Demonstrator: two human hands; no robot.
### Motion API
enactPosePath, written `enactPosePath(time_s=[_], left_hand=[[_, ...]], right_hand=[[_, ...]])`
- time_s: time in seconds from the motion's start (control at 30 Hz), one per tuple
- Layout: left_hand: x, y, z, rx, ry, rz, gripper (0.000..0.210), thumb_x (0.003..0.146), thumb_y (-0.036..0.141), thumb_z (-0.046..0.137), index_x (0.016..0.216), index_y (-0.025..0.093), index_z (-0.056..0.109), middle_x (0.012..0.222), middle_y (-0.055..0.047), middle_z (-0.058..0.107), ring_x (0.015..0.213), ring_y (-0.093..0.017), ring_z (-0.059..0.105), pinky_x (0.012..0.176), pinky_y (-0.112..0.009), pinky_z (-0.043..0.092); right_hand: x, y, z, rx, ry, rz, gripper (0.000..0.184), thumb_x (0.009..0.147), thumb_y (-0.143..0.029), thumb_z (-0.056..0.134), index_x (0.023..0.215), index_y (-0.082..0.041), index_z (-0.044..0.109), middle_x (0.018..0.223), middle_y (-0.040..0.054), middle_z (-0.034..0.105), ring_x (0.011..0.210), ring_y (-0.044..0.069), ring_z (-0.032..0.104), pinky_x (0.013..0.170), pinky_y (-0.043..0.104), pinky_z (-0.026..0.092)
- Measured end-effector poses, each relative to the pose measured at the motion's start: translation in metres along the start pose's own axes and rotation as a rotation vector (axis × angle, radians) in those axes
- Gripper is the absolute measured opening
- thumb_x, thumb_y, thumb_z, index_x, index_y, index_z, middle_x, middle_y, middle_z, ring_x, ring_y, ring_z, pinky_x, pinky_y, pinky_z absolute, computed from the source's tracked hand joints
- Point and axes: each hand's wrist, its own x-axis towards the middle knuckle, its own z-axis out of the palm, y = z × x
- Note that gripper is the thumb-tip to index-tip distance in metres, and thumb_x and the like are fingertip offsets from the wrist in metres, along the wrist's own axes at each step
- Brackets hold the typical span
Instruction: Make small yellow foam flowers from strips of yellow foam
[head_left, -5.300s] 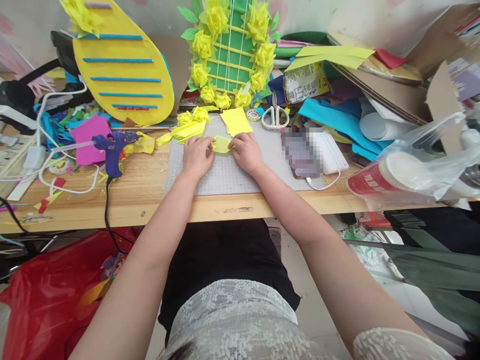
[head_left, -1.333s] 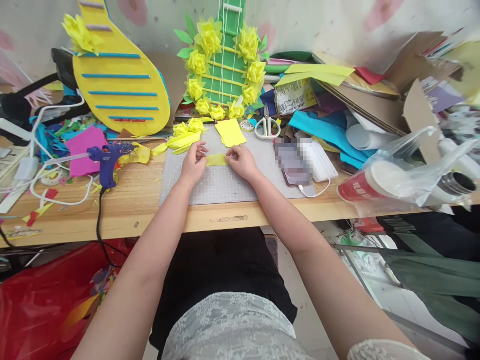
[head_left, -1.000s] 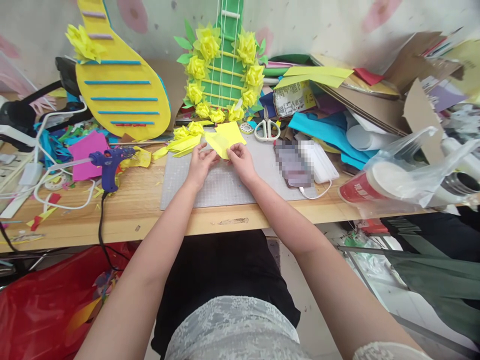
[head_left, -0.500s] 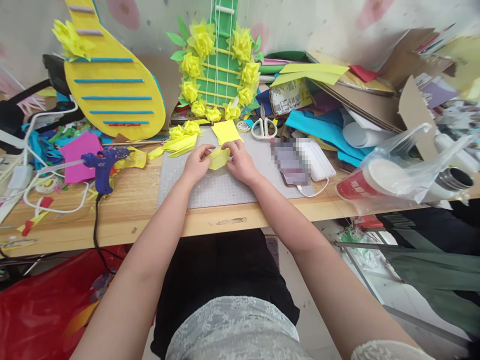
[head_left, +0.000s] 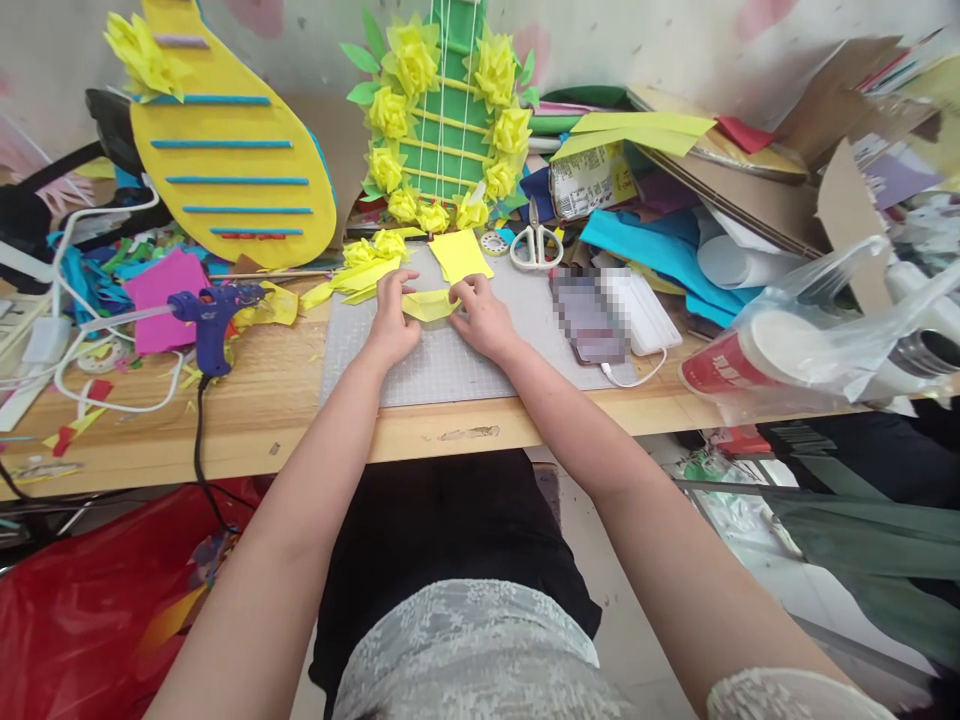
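Note:
A folded strip of yellow paper (head_left: 429,306) is stretched between my two hands above the grey cutting mat (head_left: 465,372). My right hand (head_left: 480,315) pinches the strip's right end between thumb and fingers. At the other end, my left hand (head_left: 394,320) has thumb and index finger spread apart around the strip's left tip; its remaining fingers are partly hidden. Just beyond my hands lies a stack of yellow paper squares (head_left: 459,255). Folded yellow pieces (head_left: 367,278) and small yellow paper flowers (head_left: 386,243) sit to its left.
On the left, a blue glue gun (head_left: 214,325) stands near pink paper (head_left: 166,300). White scissors (head_left: 536,248), a phone (head_left: 592,320) and a bagged red cup (head_left: 731,355) are to the right. Behind stand a yellow instrument shape (head_left: 240,185) and a green one (head_left: 442,150) with flowers.
My left hand's thumb and index finger have moved apart from their pinch on the paper. The strip now looks flatter and narrower. The whole view has shifted slightly.

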Motion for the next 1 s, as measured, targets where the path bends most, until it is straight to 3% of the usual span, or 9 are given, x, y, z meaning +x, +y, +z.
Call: enactPosePath(time_s=[0.13,0.3,0.5,0.67,0.9,1.0], left_hand=[[-0.001,0.009,0.0,0.116,-0.011,0.042,0.057,0.056,-0.003,0.053,0.108,0.023,0.052,0.121,-0.009,0.048,0.125,-0.025,0.044,0.116,-0.044,0.03],[-0.001,0.012,0.0,0.17,-0.039,0.036,0.053,0.058,-0.005,0.049,0.105,0.02,0.052,0.121,-0.011,0.047,0.127,-0.026,0.042,0.117,-0.046,0.026],[0.001,0.012,-0.003,0.15,0.043,0.016,0.048,0.058,-0.002,0.05,0.1,0.021,0.053,0.115,-0.008,0.052,0.122,-0.025,0.046,0.111,-0.043,0.035],[0.008,0.006,0.001,-0.007,0.159,-0.162,0.04,0.061,0.004,0.054,0.096,0.023,0.051,0.107,-0.005,0.057,0.102,-0.02,0.058,0.094,-0.038,0.049],[0.015,-0.008,0.005,-0.172,0.197,-0.212,0.038,0.059,0.006,0.056,0.092,0.023,0.049,0.099,-0.001,0.059,0.092,-0.015,0.06,0.096,-0.034,0.048],[0.012,-0.005,0.003,-0.15,0.169,-0.201,0.039,0.06,0.005,0.054,0.094,0.024,0.049,0.1,-0.002,0.059,0.099,-0.018,0.059,0.098,-0.037,0.047]], right_hand=[[0.0,0.0,0.0,-0.015,-0.016,-0.029,0.017,0.084,-0.02,0.05,0.096,-0.019,0.062,0.116,0.0105,0.053,0.098,0.021,0.053,0.078,0.033,0.045],[0.001,0.001,0.001,-0.008,0.007,-0.054,0.017,0.084,-0.018,0.048,0.093,-0.018,0.062,0.113,0.0118,0.057,0.108,0.024,0.051,0.085,0.034,0.044],[0.001,0.006,0.003,-0.003,0.014,-0.096,0.03,0.077,-0.01,0.045,0.102,-0.018,0.059,0.11,0.0106,0.059,0.1,0.023,0.052,0.087,0.036,0.044],[0.003,0.004,0.004,0.005,0.028,-0.137,0.031,0.075,-0.01,0.046,0.102,-0.019,0.058,0.113,0.011,0.058,0.102,0.024,0.051,0.089,0.037,0.043],[0.004,0.001,0.002,-0.002,0.064,-0.123,0.036,0.074,-0.008,0.043,0.105,-0.019,0.057,0.113,0.0108,0.06,0.101,0.024,0.053,0.087,0.036,0.043],[0.004,0.001,0.002,0.018,0.063,-0.091,0.029,0.078,-0.01,0.041,0.1,-0.019,0.058,0.105,0.0092,0.063,0.096,0.022,0.055,0.083,0.034,0.043]])
